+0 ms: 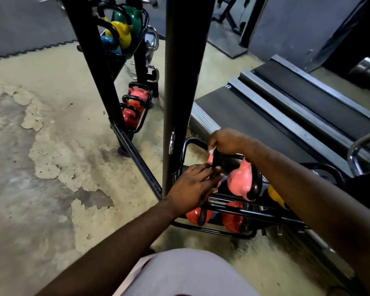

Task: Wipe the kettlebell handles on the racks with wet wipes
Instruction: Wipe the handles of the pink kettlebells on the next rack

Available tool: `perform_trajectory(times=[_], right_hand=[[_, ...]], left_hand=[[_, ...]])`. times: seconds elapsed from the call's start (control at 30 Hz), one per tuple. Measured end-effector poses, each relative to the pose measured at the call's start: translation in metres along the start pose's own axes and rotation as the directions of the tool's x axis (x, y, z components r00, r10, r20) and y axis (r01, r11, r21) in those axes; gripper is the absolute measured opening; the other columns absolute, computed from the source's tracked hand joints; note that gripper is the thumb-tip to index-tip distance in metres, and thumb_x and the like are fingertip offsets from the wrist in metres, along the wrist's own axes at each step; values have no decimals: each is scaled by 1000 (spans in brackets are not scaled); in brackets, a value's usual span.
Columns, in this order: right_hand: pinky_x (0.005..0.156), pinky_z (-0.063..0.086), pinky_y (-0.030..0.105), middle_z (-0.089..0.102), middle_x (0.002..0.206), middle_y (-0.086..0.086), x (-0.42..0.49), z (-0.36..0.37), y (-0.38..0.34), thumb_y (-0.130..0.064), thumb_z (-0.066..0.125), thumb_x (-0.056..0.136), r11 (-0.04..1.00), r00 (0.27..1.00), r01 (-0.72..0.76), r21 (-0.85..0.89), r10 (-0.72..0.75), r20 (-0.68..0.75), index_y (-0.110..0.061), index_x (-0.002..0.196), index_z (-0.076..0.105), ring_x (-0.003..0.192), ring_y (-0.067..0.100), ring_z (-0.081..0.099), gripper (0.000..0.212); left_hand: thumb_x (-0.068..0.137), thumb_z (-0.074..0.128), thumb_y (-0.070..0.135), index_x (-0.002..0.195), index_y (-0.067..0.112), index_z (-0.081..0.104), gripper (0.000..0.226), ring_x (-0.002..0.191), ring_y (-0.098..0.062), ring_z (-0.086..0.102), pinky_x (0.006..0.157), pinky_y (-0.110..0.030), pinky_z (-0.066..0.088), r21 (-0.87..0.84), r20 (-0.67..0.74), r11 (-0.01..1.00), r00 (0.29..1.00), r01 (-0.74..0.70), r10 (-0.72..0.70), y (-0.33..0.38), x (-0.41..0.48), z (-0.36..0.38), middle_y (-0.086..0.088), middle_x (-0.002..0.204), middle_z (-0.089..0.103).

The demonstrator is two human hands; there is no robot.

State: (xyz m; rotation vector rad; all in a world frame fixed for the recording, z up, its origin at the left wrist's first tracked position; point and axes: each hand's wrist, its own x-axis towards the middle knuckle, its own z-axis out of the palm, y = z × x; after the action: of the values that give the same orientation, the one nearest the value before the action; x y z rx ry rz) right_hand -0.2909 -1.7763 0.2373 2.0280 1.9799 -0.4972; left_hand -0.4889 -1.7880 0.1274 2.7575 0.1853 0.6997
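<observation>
A pink kettlebell (pixel 239 182) lies tilted on the upper rail of a low black rack (pixel 244 212), its black handle (pixel 257 180) looping around it. My right hand (pixel 229 142) is closed over the top of the handle, pressing a white wet wipe (pixel 212 150) against it; only a corner of the wipe shows. My left hand (pixel 192 186) pinches the handle's left side between thumb and fingers. Two red kettlebells (pixel 198 216) (pixel 233 221) sit on the lower tier, and a yellow kettlebell (pixel 275 196) is partly hidden behind my right forearm.
A black upright post (pixel 179 82) stands just left of the rack, next to a mirror that reflects red, yellow, green and blue kettlebells (pixel 135 105). A treadmill (pixel 286 107) lies behind the rack. A chrome rail (pixel 355 154) is at the right. The concrete floor (pixel 41 157) has peeling paint.
</observation>
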Motion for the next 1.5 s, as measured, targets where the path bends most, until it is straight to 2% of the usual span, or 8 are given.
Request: perform_trajectory(times=[0.1,0.33,0.4,0.53,0.7,0.83,1.07,1.5], right_hand=[[87,45,26,71,107,1,0,30,18,-2,54,89,883,955,-265,387,296,-23,-17,109,75,100,19,65,33],[58,55,27,65,75,10,-35,101,-23,13,48,91,-400,759,134,907,630,166,-6,84,61,68,23,64,25],[65,53,28,66,79,7,-42,102,-35,13,52,89,-311,742,192,931,667,69,-9,85,65,74,23,63,26],[82,50,26,70,95,-3,-43,73,-24,-6,54,84,790,713,76,608,383,-587,-11,93,76,86,10,65,24],[94,41,26,71,114,-1,0,16,-1,1,58,81,995,993,-13,98,25,-113,-18,106,75,108,21,61,36],[81,46,24,70,101,-2,9,25,18,-3,55,86,883,953,-268,385,301,-27,-22,101,75,94,16,64,31],[56,54,24,65,72,7,-32,91,-22,15,47,90,-420,761,104,901,617,200,-10,84,56,62,15,64,28],[50,51,21,64,80,11,-31,89,-37,14,44,91,-481,723,212,850,663,194,-11,90,56,59,14,64,27]], left_hand=[[93,60,30,135,18,57,44,132,-26,47,107,-41,40,-40,-3,999,1000,8,-8,2,-1,1,-6,141,54],[94,61,31,139,21,53,47,136,-22,42,115,-38,32,-79,22,996,999,52,-50,-3,-2,1,-4,143,52],[93,61,31,137,20,56,46,135,-23,43,114,-39,34,-79,20,996,999,50,-48,-7,-3,0,-4,143,53],[93,61,33,134,17,58,44,132,-26,47,108,-43,39,-59,17,998,999,30,-29,-9,-4,0,-6,141,54],[92,61,36,134,20,58,45,130,-26,48,103,-39,40,-14,-6,999,1000,30,-30,-6,-4,1,-3,142,54],[90,64,33,132,20,60,44,130,-24,48,103,-39,40,-32,-28,999,999,43,-44,-5,-6,2,-2,140,55],[94,62,33,138,22,54,46,136,-21,44,111,-38,38,-104,7,992,998,65,-64,-5,-6,0,-3,143,53],[94,62,32,138,21,54,47,138,-20,42,111,-41,39,-100,32,992,996,82,-79,-5,-6,-1,-2,147,50]])
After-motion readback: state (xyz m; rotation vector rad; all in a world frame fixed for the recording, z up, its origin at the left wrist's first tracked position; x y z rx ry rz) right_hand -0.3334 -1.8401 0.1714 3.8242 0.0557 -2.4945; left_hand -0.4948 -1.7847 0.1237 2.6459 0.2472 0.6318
